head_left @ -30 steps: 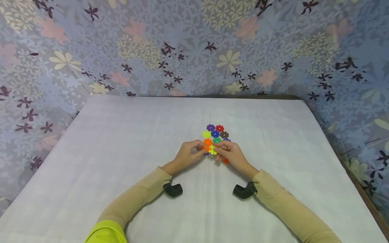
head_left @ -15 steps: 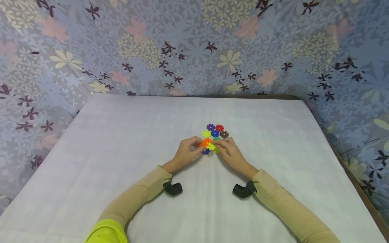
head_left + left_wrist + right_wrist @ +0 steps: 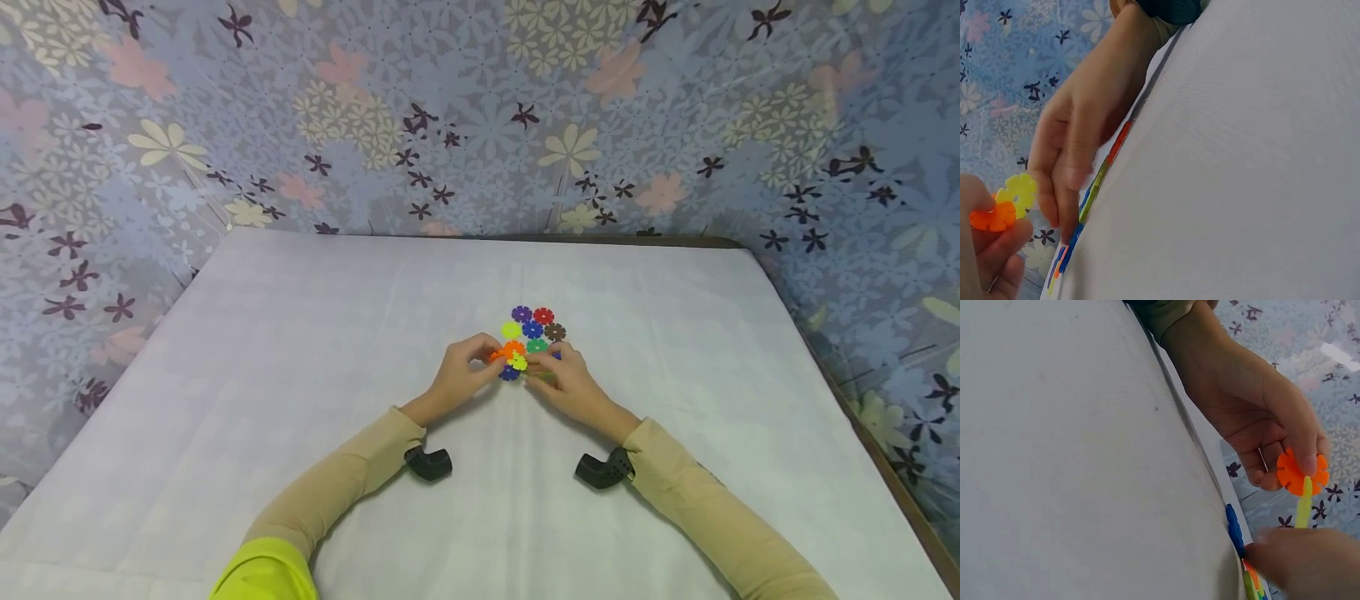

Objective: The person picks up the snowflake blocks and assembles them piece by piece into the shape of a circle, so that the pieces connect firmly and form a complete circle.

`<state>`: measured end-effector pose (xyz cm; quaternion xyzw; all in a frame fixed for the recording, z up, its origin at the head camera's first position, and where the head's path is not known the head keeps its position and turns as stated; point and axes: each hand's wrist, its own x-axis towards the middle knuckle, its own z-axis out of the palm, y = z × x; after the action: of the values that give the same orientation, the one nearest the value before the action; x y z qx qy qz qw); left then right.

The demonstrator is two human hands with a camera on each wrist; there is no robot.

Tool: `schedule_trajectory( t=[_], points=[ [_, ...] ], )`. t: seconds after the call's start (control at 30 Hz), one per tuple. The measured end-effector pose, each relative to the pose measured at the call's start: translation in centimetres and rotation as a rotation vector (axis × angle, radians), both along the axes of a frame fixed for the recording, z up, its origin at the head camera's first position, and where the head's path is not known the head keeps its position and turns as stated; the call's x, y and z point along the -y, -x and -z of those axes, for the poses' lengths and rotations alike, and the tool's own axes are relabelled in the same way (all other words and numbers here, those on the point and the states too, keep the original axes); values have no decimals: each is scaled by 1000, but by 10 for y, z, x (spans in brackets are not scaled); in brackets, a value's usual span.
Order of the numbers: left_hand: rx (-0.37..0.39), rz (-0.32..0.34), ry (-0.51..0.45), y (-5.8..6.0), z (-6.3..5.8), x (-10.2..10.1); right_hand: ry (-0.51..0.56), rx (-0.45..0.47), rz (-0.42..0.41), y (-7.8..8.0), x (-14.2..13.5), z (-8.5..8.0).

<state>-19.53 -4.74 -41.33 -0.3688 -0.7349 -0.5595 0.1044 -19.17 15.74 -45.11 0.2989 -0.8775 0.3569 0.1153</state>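
My left hand (image 3: 463,368) pinches an orange notched flower-shaped disc (image 3: 1289,472) between thumb and fingers, raised above the table. A yellow disc (image 3: 1020,191) is joined to it edge-on, at an angle. Just to the right of the pair is my right hand (image 3: 576,387), apart from the yellow disc in the left wrist view. Its fingers are extended, pointing down toward the loose discs, and nothing shows between them. On the table, a dark blue disc (image 3: 509,374) lies just below the joined pair, and a green disc (image 3: 536,346) lies beyond the right fingertips.
More flat discs lie behind the hands: purple (image 3: 521,314), red (image 3: 543,316), blue (image 3: 532,330), brown (image 3: 555,332) and yellow-green (image 3: 511,331). A white cloth (image 3: 337,292) covers the table. Black wrist devices (image 3: 429,465) hang at both cuffs. A floral curtain (image 3: 465,117) stands behind.
The right thumb and fingers, earlier on the yellow disc, have come away from it and lowered. The left hand has risen slightly with the joined discs, and the yellow disc has turned.
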Motion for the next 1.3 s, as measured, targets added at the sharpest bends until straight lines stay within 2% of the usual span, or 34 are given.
schedule_trajectory(
  t=[0.13,0.37,0.6,0.7,0.83,1.0,1.13,1.3],
  points=[
    [63,0,-13,0,0,0,-12,40,18,-1,0,-1],
    [90,-6,7,-1,-1,0,-137,-55,-52,0,-2,-1],
    [165,-34,18,1,0,-1,-54,-85,-113,1,-2,-1],
    [171,-76,33,0,0,-1,-34,-81,-75,-1,-2,-2],
    [169,-120,59,0,-1,-2,68,-44,33,-2,-1,-4],
    [191,-123,72,0,-3,-2,336,71,151,-2,-2,-5],
    [208,-117,73,-1,-3,-2,466,190,159,-2,-1,-6],
    [205,-102,69,0,-2,-2,545,280,123,-9,2,-19]
  ],
)
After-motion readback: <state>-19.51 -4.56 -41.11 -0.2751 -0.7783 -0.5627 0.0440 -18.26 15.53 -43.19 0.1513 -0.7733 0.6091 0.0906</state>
